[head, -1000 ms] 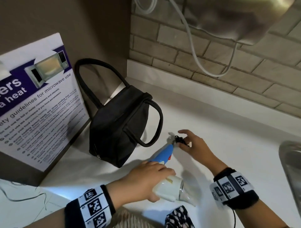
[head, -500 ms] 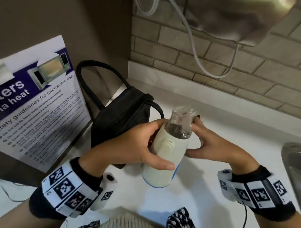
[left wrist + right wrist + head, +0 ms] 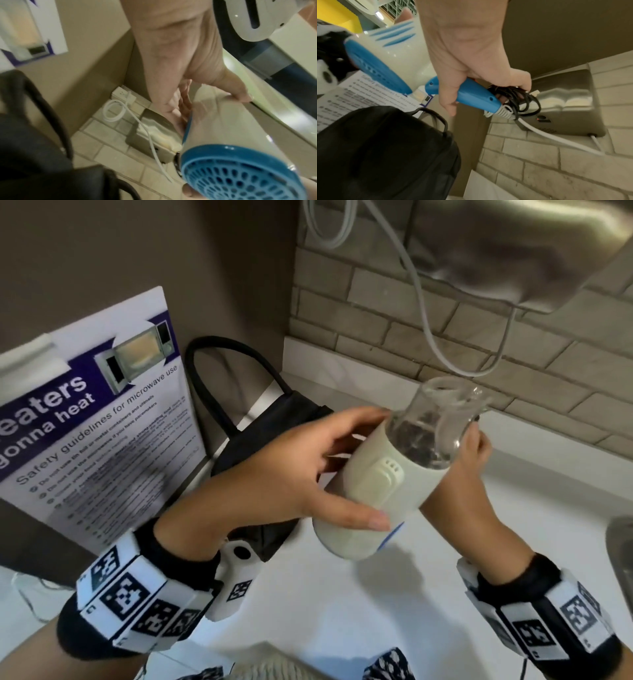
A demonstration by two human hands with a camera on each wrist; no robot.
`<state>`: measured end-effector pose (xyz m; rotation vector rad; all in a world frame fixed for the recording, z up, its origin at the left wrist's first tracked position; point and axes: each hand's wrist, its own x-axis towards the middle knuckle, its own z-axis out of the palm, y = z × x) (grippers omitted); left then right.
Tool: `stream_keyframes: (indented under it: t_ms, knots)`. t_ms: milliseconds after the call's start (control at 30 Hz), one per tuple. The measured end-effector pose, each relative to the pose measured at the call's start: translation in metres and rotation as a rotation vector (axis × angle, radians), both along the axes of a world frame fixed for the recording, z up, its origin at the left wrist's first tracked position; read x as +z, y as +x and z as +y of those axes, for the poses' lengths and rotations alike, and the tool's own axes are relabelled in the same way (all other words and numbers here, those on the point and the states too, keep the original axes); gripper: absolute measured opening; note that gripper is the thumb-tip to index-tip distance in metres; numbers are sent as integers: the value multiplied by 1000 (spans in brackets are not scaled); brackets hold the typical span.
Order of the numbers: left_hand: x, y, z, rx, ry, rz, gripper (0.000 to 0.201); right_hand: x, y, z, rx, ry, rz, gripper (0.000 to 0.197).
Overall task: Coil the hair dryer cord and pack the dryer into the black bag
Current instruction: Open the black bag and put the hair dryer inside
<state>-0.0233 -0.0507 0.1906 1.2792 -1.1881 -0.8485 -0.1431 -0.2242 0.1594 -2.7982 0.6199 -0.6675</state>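
Both hands hold the hair dryer (image 3: 373, 491) in the air, at centre frame above the white counter (image 3: 496, 525).

The left hand (image 3: 274, 484) wraps thumb and fingers around the cream body, clear nozzle pointing up. The right hand (image 3: 471, 56) curls around the blue handle (image 3: 476, 94) and pins the bundled black cord (image 3: 517, 97) at its end. The black bag (image 3: 260, 440) sits on the counter left of centre, just behind the left hand, beside a microwave safety poster (image 3: 85, 433).
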Motion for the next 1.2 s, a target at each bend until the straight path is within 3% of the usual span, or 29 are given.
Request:
stream_keyframes:
  t_ms: [67, 133, 233, 367, 500, 633, 700, 767, 867, 967, 1100, 1200]
  knots:
    - [-6, 18, 10, 109, -71, 58, 75, 15, 13, -2, -72, -136, -85, 52]
    - [-20, 35, 19, 372, -90, -22, 56, 29, 29, -1, -124, -160, -156, 58]
    - [-49, 58, 24, 780, 41, -373, 32, 35, 56, -2, -198, -266, -220, 57]
    - [-84, 64, 25, 977, 187, -695, 34, 29, 100, -6, -305, -501, -139, 30]
    - [-96, 68, 25, 999, 297, -713, 27, 9, 124, 9, -226, -604, -133, 19]
    - [-92, 67, 36, 923, 276, -355, 17, -12, 120, 26, -45, -735, -104, 24]
    - [-91, 73, 36, 938, 358, -327, 8, -20, 114, 33, 90, -755, -57, 31]
    - [-96, 81, 37, 976, 341, -288, 20, -28, 111, 40, 219, -754, 35, 29]
    - [-101, 79, 34, 984, 294, -191, 15, -36, 114, 45, 377, -690, 289, 21]
    - [-103, 76, 34, 985, 250, -215, 10, -43, 126, 35, 542, -496, 593, 19]
    - [-103, 73, 30, 931, 188, -155, 12, -50, 145, 25, 688, -308, 722, 18]
    - [-99, 70, 29, 884, 148, -112, 16, -60, 156, 26, 730, -276, 804, 23]
